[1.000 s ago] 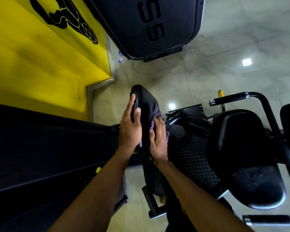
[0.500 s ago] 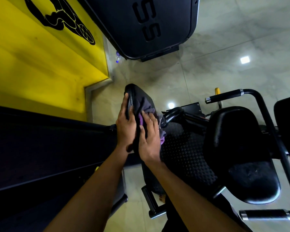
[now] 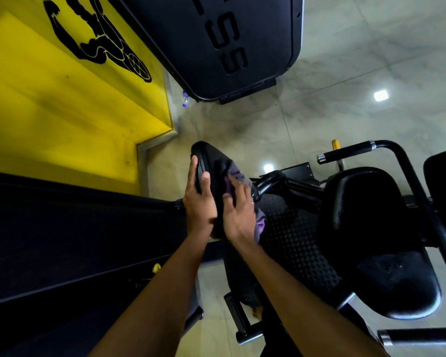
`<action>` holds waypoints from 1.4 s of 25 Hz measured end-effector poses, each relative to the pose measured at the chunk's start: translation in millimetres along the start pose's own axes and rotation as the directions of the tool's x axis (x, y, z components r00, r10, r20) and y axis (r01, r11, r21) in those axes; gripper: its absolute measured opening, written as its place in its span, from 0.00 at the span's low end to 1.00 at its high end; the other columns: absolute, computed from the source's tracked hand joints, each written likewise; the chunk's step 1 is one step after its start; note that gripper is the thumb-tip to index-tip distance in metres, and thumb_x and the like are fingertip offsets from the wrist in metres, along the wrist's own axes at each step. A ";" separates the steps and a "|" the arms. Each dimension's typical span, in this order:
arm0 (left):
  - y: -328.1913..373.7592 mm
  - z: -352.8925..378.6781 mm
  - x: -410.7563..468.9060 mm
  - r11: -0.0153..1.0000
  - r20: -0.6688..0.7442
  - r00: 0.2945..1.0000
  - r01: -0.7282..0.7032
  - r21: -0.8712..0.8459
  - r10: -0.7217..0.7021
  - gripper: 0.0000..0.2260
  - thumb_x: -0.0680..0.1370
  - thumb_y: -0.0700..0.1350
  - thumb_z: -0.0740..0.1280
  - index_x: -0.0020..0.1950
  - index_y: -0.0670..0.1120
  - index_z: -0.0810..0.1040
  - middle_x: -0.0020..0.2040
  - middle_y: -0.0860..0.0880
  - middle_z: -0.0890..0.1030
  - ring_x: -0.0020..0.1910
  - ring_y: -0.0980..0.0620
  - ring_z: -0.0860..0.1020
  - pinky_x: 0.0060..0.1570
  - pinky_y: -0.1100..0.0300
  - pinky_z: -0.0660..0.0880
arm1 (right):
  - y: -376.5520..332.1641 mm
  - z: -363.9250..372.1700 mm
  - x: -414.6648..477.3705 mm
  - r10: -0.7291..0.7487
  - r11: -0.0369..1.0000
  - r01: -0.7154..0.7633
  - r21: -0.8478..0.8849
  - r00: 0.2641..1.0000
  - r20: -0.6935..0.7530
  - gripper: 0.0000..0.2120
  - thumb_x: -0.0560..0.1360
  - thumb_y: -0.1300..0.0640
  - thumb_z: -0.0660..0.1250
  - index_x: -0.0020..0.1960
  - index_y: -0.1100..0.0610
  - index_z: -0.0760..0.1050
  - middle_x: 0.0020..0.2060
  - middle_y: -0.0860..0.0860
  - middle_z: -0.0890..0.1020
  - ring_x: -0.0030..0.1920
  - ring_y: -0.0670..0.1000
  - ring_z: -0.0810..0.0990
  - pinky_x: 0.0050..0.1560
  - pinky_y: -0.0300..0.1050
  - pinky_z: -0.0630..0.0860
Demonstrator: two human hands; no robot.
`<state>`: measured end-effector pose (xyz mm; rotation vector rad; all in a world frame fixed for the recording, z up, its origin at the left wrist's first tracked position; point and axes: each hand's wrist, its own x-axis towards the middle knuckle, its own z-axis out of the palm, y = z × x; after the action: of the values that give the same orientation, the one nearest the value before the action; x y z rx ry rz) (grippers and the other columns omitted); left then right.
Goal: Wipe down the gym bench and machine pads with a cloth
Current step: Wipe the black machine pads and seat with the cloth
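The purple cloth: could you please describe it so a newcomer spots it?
From the yellow wall, look right to the narrow black machine pad. Under the right hand on it lies the crumpled purple cloth, the only fabric among smooth black pads.

Yellow wall (image 3: 49, 104) painted with a black flexing figure (image 3: 95, 34) — plastic bottle (image 3: 185, 99) lying at its foot on glossy tiled floor (image 3: 358, 55), beside a dark panel (image 3: 191, 34) lettered "SS".
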<state>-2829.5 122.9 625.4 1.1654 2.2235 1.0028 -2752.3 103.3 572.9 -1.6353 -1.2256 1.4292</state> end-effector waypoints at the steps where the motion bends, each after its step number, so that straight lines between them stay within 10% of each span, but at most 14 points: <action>1: -0.3 1.5 0.2 1.000 -0.010 1.000 0.003 0.004 -0.003 0.20 0.85 0.50 0.58 0.78 0.53 0.66 0.76 0.54 0.69 0.70 0.62 0.67 0.56 0.84 0.60 | -10.7 -4.0 -23.5 -0.104 0.995 0.104 0.009 0.995 -0.006 0.24 0.81 0.49 0.55 0.77 0.41 0.63 0.75 0.45 0.66 0.72 0.43 0.63 0.68 0.45 0.65; 5: 4.6 7.7 -12.7 0.996 -0.073 0.994 0.080 -0.033 -0.082 0.20 0.85 0.52 0.58 0.78 0.54 0.66 0.75 0.52 0.70 0.68 0.60 0.64 0.48 0.87 0.59 | 44.6 -5.4 -40.3 -0.094 0.995 0.093 -0.033 0.996 -0.002 0.29 0.79 0.42 0.50 0.78 0.47 0.65 0.77 0.48 0.65 0.76 0.43 0.61 0.74 0.43 0.61; 12: 7.9 10.7 -20.6 0.994 -0.115 0.989 0.087 -0.073 -0.095 0.21 0.85 0.54 0.57 0.79 0.55 0.65 0.77 0.55 0.68 0.71 0.57 0.67 0.56 0.81 0.62 | 56.2 -11.7 18.5 0.620 0.739 -0.622 0.260 0.778 0.097 0.22 0.84 0.51 0.60 0.77 0.48 0.65 0.75 0.55 0.67 0.73 0.63 0.67 0.70 0.54 0.67; 16: 3.0 9.2 -11.4 0.998 -0.113 0.992 0.051 -0.025 -0.053 0.21 0.86 0.50 0.57 0.79 0.50 0.65 0.77 0.52 0.67 0.74 0.53 0.67 0.68 0.65 0.67 | -12.6 4.8 -42.1 0.565 0.749 -0.506 0.428 0.825 -0.015 0.24 0.81 0.49 0.66 0.76 0.46 0.68 0.75 0.53 0.65 0.72 0.60 0.65 0.73 0.56 0.63; 18: 3.4 10.0 -13.4 0.998 -0.116 0.991 0.061 -0.031 -0.065 0.20 0.86 0.49 0.57 0.79 0.49 0.65 0.77 0.51 0.67 0.74 0.53 0.66 0.63 0.75 0.64 | -14.1 12.6 -58.5 0.553 0.727 -0.403 0.555 0.823 -0.127 0.22 0.80 0.54 0.69 0.72 0.48 0.72 0.72 0.53 0.67 0.69 0.58 0.68 0.72 0.54 0.67; 26: 1.2 13.5 -17.1 0.994 -0.142 0.988 0.050 -0.095 -0.063 0.20 0.86 0.51 0.58 0.78 0.50 0.66 0.77 0.52 0.68 0.72 0.58 0.67 0.56 0.84 0.61 | 71.0 9.0 17.3 0.852 0.362 -0.611 0.704 0.523 0.016 0.17 0.79 0.52 0.68 0.67 0.48 0.77 0.67 0.55 0.75 0.58 0.58 0.79 0.61 0.50 0.77; 35: -1.5 11.7 -18.1 0.997 -0.128 0.991 0.038 -0.066 -0.046 0.20 0.86 0.49 0.57 0.78 0.49 0.66 0.77 0.51 0.67 0.71 0.57 0.66 0.54 0.85 0.59 | 23.1 9.8 -61.1 0.443 0.731 -0.334 0.595 0.895 -0.041 0.18 0.76 0.50 0.66 0.66 0.40 0.74 0.64 0.47 0.71 0.68 0.51 0.72 0.72 0.52 0.70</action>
<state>-2812.6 111.9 617.5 1.0490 2.2880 1.1526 -2755.0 37.3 573.1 -1.5786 -0.2737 1.6461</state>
